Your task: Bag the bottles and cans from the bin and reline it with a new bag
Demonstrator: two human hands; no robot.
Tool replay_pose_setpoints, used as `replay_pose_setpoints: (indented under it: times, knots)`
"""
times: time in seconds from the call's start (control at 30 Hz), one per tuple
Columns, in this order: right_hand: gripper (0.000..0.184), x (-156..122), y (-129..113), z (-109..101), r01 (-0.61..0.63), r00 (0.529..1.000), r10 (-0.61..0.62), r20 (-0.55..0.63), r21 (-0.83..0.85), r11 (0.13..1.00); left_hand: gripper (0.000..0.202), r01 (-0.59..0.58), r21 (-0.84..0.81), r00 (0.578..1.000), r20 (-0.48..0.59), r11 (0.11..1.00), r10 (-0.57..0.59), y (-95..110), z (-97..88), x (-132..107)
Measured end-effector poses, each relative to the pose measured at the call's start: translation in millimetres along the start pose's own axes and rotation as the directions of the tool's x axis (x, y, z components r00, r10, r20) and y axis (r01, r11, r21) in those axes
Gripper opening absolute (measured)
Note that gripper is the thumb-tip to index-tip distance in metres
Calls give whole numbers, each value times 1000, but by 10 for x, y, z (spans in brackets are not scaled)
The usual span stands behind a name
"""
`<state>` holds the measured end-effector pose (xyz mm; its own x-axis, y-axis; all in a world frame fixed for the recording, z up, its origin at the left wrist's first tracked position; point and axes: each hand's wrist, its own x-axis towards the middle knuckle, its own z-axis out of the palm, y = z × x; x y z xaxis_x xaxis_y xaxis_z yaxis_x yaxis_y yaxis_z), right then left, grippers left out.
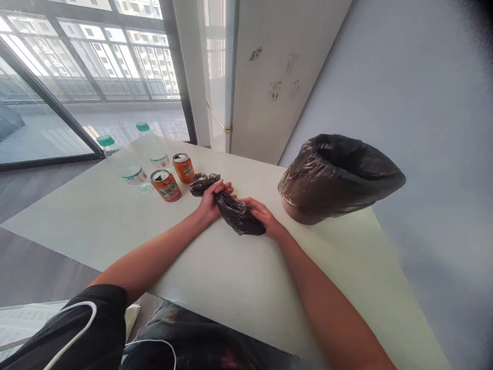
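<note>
A black plastic garbage bag (239, 215), bunched into a long bundle, lies across both my hands just over the white table. My left hand (211, 199) is wrapped round its gathered middle, and a crumpled end sticks out beyond the thumb. Against the bundle's right end, the fingers of my right hand (264, 215) press on the plastic; part of them is hidden behind it. Close to my left hand stand two orange drink cans (166, 186), both upright with opened tops.
Two clear plastic bottles (133, 172) with green caps stand behind the cans. A trash bin lined with a black bag (319, 180) stands at the table's right, by the wall. The white table (215, 277) has its near edge at my lap. White cables (77, 329) hang by my left arm.
</note>
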<state>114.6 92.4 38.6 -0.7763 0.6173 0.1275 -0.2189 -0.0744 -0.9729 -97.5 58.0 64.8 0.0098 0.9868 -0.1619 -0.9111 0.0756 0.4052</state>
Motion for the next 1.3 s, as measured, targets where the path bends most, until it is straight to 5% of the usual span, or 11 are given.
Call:
replay_pose_setpoints:
  times: [0.2,0.3,0.43,0.67,0.93,1.1,1.2,1.3]
  knots:
    - [39,68,13,-15,113,928,-59,-368,127,985,58,-199,-38,980,17,979,200,8,-3,18]
    - [53,48,-40,-23,76,965,-22,-260,199,977,58,-261,-18,965,21,965,262,31,-39,58]
    - [74,12,-65,-11,2,997,3,-81,57,998,55,-261,10,965,38,965,261,53,-69,80]
    - [65,61,14,-124,118,906,-38,-422,166,979,57,-269,-16,962,50,963,270,222,-37,49]
    - [52,80,3,-214,276,797,-98,-595,215,937,55,-339,-125,929,109,932,353,453,-39,22]
    - [36,82,-33,-237,290,826,-72,-559,311,905,54,-371,-127,923,60,920,380,557,-65,1]
    - [32,110,24,-256,264,784,-67,-618,234,936,56,-387,-124,918,39,914,395,558,-79,-6]
    - [41,133,108,-247,207,763,-187,-619,-40,978,56,-380,-151,920,40,913,390,492,-52,-37]
